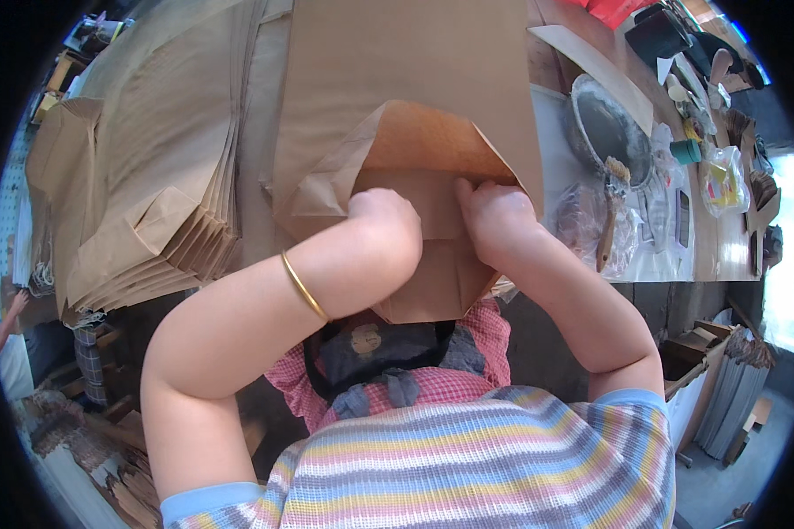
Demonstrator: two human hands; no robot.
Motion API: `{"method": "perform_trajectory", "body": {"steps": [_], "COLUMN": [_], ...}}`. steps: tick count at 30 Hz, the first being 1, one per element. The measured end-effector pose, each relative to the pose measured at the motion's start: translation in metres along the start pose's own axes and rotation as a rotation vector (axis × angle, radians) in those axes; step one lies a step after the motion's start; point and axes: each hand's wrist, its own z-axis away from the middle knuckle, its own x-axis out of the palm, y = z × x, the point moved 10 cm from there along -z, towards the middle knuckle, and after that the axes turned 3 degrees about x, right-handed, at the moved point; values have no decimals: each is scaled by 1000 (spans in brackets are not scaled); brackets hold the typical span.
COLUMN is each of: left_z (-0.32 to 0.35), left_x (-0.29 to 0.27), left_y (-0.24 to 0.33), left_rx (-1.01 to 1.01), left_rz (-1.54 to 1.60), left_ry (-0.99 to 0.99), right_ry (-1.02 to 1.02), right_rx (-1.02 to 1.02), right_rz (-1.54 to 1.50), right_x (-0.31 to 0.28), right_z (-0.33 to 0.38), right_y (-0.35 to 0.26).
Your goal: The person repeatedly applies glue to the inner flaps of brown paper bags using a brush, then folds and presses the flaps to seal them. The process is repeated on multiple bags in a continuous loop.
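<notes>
The left grip [386,220] and right grip [500,216] were both at the spread-open end of a brown paper bag [434,143], which lay between and beneath them on the worktop [723,256]. With fingers mostly hidden on these 2, whether either was clenched or grasping paper could not be told. A gold bracelet [302,286] circled the arm behind the left grip. Layered brown bags [163,159] lay left of it; right of the right grip were a brush [609,216] and grey bowl [580,132].
</notes>
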Motion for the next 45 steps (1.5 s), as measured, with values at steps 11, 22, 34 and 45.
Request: {"method": "perform_trajectory", "body": {"steps": [11, 22, 34, 45], "left_z": [32, 22, 24, -16], "left_x": [29, 11, 8, 12], "left_y": [-80, -116, -96, -113], "left_rx": [-207, 134, 364, 60], "left_rz": [48, 897, 847, 752], "left_ry": [568, 743, 335, 790], "right_ry": [237, 207, 261, 584], "right_rx": [-22, -265, -529, -176], "right_rz": [-106, -381, -580, -504], "right_x": [22, -26, -52, -55], "right_z": [16, 3, 27, 10], "right_y": [37, 38, 15, 36]}}
